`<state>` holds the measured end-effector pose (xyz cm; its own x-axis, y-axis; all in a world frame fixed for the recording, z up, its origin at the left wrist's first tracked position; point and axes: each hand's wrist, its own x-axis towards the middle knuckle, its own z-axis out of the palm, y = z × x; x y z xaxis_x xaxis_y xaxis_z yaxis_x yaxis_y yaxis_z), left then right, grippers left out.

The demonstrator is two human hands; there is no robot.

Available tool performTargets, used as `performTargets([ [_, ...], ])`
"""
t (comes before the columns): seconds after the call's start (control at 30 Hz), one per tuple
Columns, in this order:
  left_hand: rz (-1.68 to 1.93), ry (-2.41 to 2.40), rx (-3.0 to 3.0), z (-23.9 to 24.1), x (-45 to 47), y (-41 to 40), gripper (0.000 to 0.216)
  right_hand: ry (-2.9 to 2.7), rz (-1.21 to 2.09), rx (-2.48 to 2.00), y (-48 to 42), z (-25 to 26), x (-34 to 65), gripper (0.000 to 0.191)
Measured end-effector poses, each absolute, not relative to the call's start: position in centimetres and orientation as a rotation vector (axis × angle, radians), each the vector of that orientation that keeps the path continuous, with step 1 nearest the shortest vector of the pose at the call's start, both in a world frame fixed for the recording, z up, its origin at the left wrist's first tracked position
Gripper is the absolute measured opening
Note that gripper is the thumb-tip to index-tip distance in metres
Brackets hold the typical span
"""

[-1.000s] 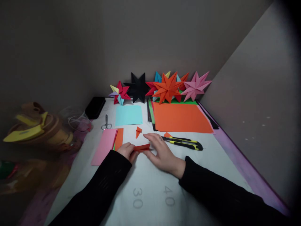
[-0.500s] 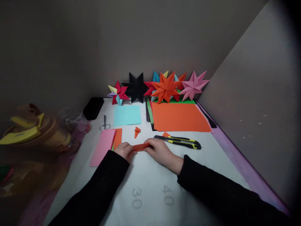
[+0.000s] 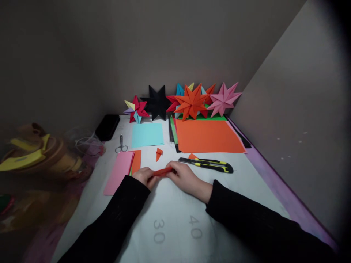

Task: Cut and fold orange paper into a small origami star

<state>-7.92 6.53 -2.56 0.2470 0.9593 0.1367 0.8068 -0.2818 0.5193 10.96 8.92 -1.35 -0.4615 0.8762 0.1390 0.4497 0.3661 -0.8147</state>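
Note:
A narrow strip of folded orange paper (image 3: 162,171) stretches between my two hands, just above or on the white mat. My left hand (image 3: 144,176) pinches its left end, beside a stack of pink paper (image 3: 120,171) with an orange sheet (image 3: 136,160) showing under it. The right end is gripped between the thumb and fingers of my right hand (image 3: 184,176). Beyond the strip lies a small folded orange piece (image 3: 159,153). A black and yellow utility knife (image 3: 208,164) rests right of my right hand, its blade end near an orange scrap (image 3: 192,156).
Light blue sheets (image 3: 147,134) and small scissors (image 3: 121,144) lie at the back left, near a black phone-like object (image 3: 107,127). A stack of orange sheets (image 3: 210,136) covers the back right. Folded paper stars (image 3: 192,102) stand along the wall. Pots (image 3: 52,149) crowd the left side.
The folded orange strip has tilted and shows a thinner edge, its right end slightly higher. Both hands keep their hold. The whole view has shifted slightly.

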Motion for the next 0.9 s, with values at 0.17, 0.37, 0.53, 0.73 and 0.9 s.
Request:
performTargets([
  [0.17,0.678,1.644,1.628,-1.3,-7.5,6.5,0.035,-1.579,1.447,-1.150,9.2,-1.1,10.7,0.009],
  [0.37,0.709,1.586,1.413,-1.8,-7.4,6.7,0.037,-1.511,1.598,-1.105,8.9,-0.8,10.7,0.014],
  [0.53,0.785,1.528,1.369,-1.8,-7.2,6.5,0.036,-1.488,1.627,-1.168,8.8,-0.7,10.8,0.021],
  [0.73,0.894,1.527,1.376,-1.1,-6.5,6.1,0.031,-1.482,1.602,-1.204,9.0,-0.6,11.0,0.022],
  [0.9,0.921,1.482,1.356,-1.6,-6.2,6.0,0.031,-1.472,1.617,-1.194,8.9,-0.7,10.8,0.021],
])
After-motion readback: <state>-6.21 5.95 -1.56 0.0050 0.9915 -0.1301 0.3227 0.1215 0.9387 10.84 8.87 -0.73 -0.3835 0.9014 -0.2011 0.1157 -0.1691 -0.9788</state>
